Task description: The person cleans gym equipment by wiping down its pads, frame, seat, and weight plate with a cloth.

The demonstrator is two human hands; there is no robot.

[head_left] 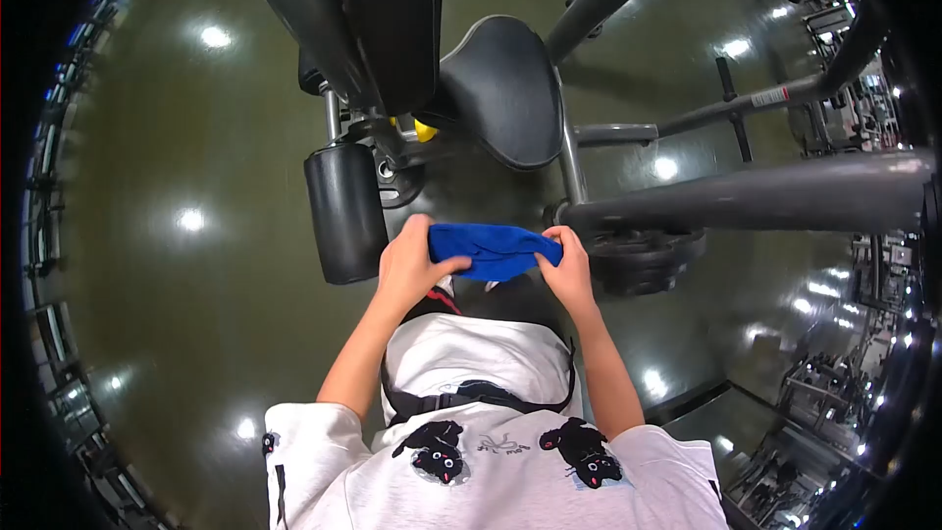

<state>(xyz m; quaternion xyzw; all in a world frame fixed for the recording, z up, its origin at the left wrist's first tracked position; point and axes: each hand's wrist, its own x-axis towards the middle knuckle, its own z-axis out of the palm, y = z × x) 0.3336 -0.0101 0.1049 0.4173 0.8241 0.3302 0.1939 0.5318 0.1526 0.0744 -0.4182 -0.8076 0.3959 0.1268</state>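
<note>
A blue cloth (491, 249) is stretched between my two hands in front of my waist, with folds across its middle. My left hand (410, 262) grips its left end, the thumb lying over the front. At the right end, my right hand (566, 265) pinches the cloth between thumb and fingers. Just beyond my left hand stands a black cylindrical roller pad (345, 213) of a gym machine, apart from the cloth.
Ahead are the machine's black seat (503, 93) and upright pad (390, 25). A thick grey bar (765, 198) reaches in from the right, above dark weight plates (643, 260). Other gym equipment lines both edges of the glossy floor (186, 314).
</note>
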